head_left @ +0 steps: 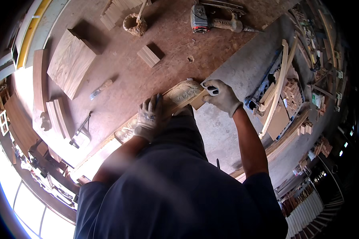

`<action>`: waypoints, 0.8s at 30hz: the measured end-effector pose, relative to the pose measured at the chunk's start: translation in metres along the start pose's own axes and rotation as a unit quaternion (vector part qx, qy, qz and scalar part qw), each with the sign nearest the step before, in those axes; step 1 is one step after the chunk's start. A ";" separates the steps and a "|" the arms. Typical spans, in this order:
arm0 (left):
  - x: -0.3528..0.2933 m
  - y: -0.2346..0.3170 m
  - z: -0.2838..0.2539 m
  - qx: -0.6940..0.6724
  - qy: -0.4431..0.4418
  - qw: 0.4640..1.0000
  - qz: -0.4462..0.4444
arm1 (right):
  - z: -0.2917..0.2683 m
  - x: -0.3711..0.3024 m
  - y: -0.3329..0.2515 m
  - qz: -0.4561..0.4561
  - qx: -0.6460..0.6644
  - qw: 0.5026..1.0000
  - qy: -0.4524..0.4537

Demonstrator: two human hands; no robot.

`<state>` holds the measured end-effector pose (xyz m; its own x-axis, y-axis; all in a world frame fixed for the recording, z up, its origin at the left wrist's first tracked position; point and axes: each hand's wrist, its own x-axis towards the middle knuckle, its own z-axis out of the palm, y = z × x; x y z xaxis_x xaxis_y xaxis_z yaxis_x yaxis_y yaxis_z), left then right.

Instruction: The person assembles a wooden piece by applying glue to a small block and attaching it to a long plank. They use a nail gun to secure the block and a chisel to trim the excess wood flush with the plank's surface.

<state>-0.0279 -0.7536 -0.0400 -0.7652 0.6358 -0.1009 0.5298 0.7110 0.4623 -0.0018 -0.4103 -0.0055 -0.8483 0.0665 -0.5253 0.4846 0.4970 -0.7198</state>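
Observation:
A long wooden board (181,92) carved with swirling lines lies along the workbench's near edge, close against my body. My left hand (149,117), in a pale work glove, grips the middle of this board, covering part of the carving. At the board's right end is my right hand (222,96), also gloved, its fingers curled in a pinch. Below those fingertips a small tan flat piece (198,102) sticks out beside the board's end; whether it is wood or sandpaper I cannot tell.
On the brown workbench (127,75) stand a wooden block (148,56), a brush (101,89), a crusted pot (135,24) and a power tool (215,24). Wide planks (72,63) stand at left. Right of the bench, a crate (281,99) of wood offcuts rests on the grey floor.

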 end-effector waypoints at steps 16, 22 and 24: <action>0.001 0.001 -0.003 -0.014 -0.002 1.000 -0.001 | -0.022 0.026 -0.008 -0.059 -0.035 0.996 -0.064; 0.001 0.001 -0.003 -0.002 0.006 1.000 -0.002 | -0.019 0.010 0.022 0.033 0.062 0.995 0.074; 0.002 0.001 -0.003 -0.001 0.004 1.000 -0.004 | -0.013 0.003 0.019 0.038 0.044 0.995 0.080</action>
<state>-0.0298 -0.7523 -0.0372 -0.7719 0.6283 -0.0969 0.5239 0.7151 0.4629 0.0025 -0.3895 -0.0151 -0.8285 0.2408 -0.5055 0.5590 0.4079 -0.7219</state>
